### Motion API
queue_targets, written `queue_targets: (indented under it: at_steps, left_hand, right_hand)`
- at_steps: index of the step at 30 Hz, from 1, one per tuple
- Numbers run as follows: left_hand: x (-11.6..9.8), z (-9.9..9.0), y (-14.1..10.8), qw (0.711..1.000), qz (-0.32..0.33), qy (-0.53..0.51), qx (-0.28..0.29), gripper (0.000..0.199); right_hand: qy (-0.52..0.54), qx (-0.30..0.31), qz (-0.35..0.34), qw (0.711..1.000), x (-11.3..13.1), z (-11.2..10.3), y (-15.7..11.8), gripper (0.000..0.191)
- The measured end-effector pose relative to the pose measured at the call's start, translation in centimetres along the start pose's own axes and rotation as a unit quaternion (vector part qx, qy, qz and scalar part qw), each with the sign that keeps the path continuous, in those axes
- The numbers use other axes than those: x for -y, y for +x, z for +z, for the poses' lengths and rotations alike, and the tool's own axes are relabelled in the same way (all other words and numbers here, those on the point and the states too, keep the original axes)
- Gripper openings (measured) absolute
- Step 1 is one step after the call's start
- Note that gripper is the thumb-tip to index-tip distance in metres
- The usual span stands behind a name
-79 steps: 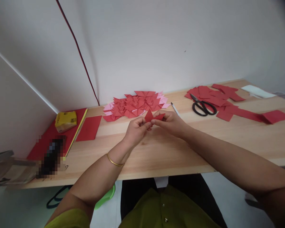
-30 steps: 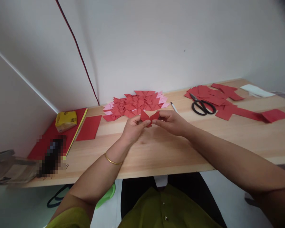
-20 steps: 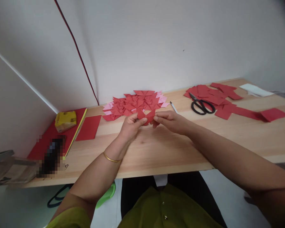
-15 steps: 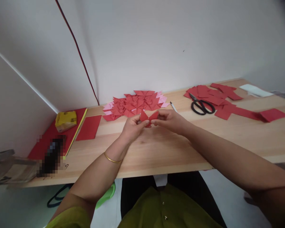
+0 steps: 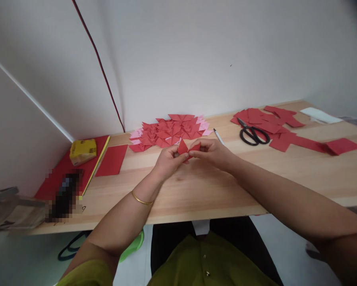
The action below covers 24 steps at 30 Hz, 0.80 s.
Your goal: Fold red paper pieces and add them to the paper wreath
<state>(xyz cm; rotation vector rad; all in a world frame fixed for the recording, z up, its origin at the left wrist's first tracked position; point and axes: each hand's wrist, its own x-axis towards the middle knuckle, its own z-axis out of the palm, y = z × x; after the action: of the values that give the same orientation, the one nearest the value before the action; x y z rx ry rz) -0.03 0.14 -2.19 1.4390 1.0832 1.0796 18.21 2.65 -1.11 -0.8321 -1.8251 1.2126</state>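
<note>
Held piece: a small folded red paper piece (image 5: 182, 147) is held above the middle of the tabletop (image 5: 214, 198), in front of the heap, with two pointed flaps spread apart.
Left hand: one side of the piece is pinched between thumb and fingers by the left hand (image 5: 166, 162).
Right hand: the other side is gripped in the same way by the right hand (image 5: 215, 154).
Folded heap: many red folded pieces (image 5: 174, 131) are gathered near the wall, with pink folded pieces (image 5: 204, 124) seen at both ends.
Flat stock: loose red paper cuts (image 5: 255, 115) are spread at the right, and a red strip (image 5: 309, 143) is stretched out beside them.
Tools: the black-handled scissors (image 5: 246, 126) are laid partly over the cuts; a pen (image 5: 219, 136) is placed between heap and scissors.
Progress: a good number of pieces can be counted as folded, while the cuts appear to be left unfolded; whether the held piece is fully shaped cannot be told, its lower part being hidden by fingers.
</note>
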Motion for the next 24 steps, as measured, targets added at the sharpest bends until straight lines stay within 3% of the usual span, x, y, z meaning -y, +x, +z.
queue_targets:
  at_steps: [5,9,14,17,20,24]
  left_hand:
    - [-0.05,-0.14,0.0,1.0,0.017,-0.001,0.006,0.022]
    - [-0.2,-0.06,-0.02,1.0,0.01,0.007,-0.01,0.023]
    - [-0.11,0.33,-0.07,0.998,-0.006,-0.056,0.005,0.025]
    - [0.14,0.41,-0.08,0.992,-0.034,-0.117,0.027,0.025]
    - [0.31,0.49,-0.1,0.996,-0.042,-0.084,0.004,0.02]
    - [0.3,0.73,-0.17,0.997,-0.017,-0.076,-0.015,0.02]
  right_hand:
    - [-0.042,-0.008,0.008,0.999,-0.05,-0.27,0.03,0.031]
    - [0.007,-0.031,0.039,0.999,0.19,-0.4,0.0,0.031]
    - [0.088,0.023,0.011,0.996,0.12,0.09,0.07,0.022]
    - [0.072,-0.016,0.022,0.997,-0.14,-0.01,0.13,0.023]
    - [0.047,-0.044,0.042,0.997,-0.18,-0.24,0.13,0.026]
    - [0.076,-0.003,0.047,0.996,-0.2,-0.07,0.08,0.026]
